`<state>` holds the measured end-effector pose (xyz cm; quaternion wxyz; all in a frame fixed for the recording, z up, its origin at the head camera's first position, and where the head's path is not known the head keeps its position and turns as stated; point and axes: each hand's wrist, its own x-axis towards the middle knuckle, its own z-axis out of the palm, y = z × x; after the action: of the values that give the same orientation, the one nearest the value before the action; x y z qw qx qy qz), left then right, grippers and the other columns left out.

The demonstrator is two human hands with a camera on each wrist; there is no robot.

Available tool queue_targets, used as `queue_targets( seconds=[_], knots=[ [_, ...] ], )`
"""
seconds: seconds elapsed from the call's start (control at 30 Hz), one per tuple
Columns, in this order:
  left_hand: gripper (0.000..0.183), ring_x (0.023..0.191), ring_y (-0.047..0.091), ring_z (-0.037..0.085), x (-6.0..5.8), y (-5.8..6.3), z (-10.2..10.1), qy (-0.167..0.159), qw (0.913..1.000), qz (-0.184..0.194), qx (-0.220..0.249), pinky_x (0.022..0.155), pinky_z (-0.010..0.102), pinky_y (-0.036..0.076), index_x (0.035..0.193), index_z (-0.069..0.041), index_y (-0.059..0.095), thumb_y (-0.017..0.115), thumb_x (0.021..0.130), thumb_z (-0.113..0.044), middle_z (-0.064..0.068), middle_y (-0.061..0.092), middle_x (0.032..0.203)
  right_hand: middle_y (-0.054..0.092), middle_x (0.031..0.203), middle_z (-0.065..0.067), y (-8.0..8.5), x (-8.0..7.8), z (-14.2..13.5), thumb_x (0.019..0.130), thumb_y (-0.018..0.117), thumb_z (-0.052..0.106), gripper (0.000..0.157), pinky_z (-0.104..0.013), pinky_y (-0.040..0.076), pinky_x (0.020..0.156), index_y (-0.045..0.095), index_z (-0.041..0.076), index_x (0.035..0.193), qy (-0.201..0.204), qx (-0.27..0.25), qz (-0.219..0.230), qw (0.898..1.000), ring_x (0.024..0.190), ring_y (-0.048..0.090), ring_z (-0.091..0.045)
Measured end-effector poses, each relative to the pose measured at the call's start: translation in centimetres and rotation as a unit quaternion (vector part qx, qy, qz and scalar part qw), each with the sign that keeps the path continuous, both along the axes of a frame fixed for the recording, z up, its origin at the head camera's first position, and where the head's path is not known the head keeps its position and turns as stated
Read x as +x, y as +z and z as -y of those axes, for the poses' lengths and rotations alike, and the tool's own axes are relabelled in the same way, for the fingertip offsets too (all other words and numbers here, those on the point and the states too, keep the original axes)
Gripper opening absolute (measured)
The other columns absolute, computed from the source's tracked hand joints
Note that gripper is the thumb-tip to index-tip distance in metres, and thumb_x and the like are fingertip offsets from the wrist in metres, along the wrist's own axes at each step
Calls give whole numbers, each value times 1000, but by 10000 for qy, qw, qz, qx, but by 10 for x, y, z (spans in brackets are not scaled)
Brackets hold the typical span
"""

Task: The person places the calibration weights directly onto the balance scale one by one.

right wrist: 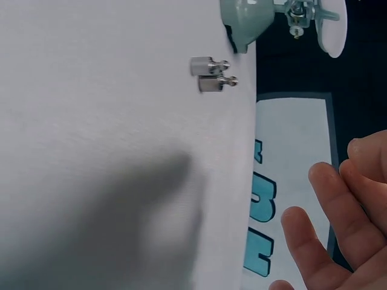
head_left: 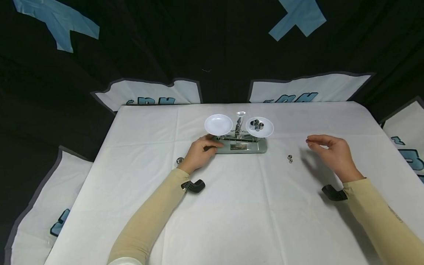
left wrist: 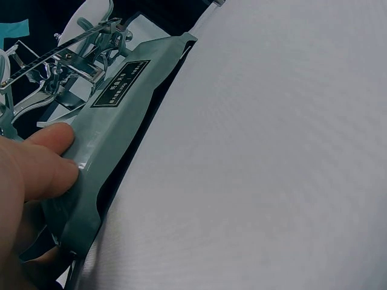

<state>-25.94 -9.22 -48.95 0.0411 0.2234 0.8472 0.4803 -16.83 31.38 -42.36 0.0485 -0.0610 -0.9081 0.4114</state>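
A grey-green balance scale [head_left: 246,147] stands toward the back of the table. My left hand [head_left: 200,152] grips the left end of its base, fingers curled about that end in the left wrist view. Nothing lies on the left white pan [head_left: 218,124], while the right pan [head_left: 269,129] bears several shiny metal weights [head_left: 257,125]. Two small knobbed weights [right wrist: 205,66] stand on the cloth to the right of the scale. Beyond them my right hand [head_left: 334,154] hovers above the table, fingers loosely bent and holding nothing.
A single metal weight [head_left: 180,160] sits beside my left wrist, partly behind it. White cloth [head_left: 228,213] with fold lines covers the table. Dark curtains [head_left: 212,44] with blue tape hang behind the far edge.
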Motion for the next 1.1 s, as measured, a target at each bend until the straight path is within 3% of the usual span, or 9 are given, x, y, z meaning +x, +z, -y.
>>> queue_targets(
  seconds=[0.1,0.17,0.47,0.6,0.7,0.9,1.0,1.1],
  knots=[
    [24,152,37,34,0,0,0,9,10000,-7,5,127,51,29,109,-6,79,60,94,-7,17,52,154,54,86,50,-5,1,1,101,63,28,38,-20,44,92,69,1,126,14,54,-168,9998,100,46,22],
    [24,152,37,34,0,0,0,17,10000,-12,-6,127,51,29,109,-6,79,60,94,-7,17,52,154,53,85,51,-9,2,1,101,63,26,36,-13,39,84,70,0,124,11,108,-252,9996,98,46,23],
    [25,153,36,34,0,-1,0,26,10000,50,-45,126,51,30,110,-7,79,60,94,-7,17,51,155,54,90,48,-19,8,1,101,63,30,38,-15,40,86,71,0,124,-34,162,-84,9998,98,44,25],
    [25,153,36,33,0,0,0,33,10000,58,-48,126,51,29,110,-7,79,60,94,-7,17,51,155,59,98,41,-23,8,1,101,64,33,40,-13,41,86,72,1,122,-107,231,-4,9997,97,43,26],
    [25,153,37,33,1,1,-1,34,10000,30,-61,126,51,30,110,-7,79,60,94,-7,17,51,154,62,98,39,-25,8,2,100,64,29,38,-10,42,83,72,-1,122,-86,182,-56,9998,94,44,27],
    [24,153,37,33,1,1,-1,15,10000,-4,-53,127,50,30,109,-7,79,60,94,-6,17,52,154,53,89,46,-28,8,6,100,65,18,33,-4,45,71,70,-6,121,89,-2,-197,9998,85,50,29],
    [24,153,37,33,0,1,-1,12,10000,-10,-49,127,50,30,109,-7,79,60,94,-6,17,51,154,63,95,36,-28,7,8,99,66,18,33,-4,46,70,70,-6,122,76,7,-144,9999,84,50,29],
    [24,152,37,33,0,1,0,20,10000,-22,-59,127,50,30,109,-7,79,60,94,-7,16,51,154,76,112,4,-28,5,12,99,66,20,34,-4,47,71,70,-4,123,84,84,4,9999,85,49,28]
  ],
)
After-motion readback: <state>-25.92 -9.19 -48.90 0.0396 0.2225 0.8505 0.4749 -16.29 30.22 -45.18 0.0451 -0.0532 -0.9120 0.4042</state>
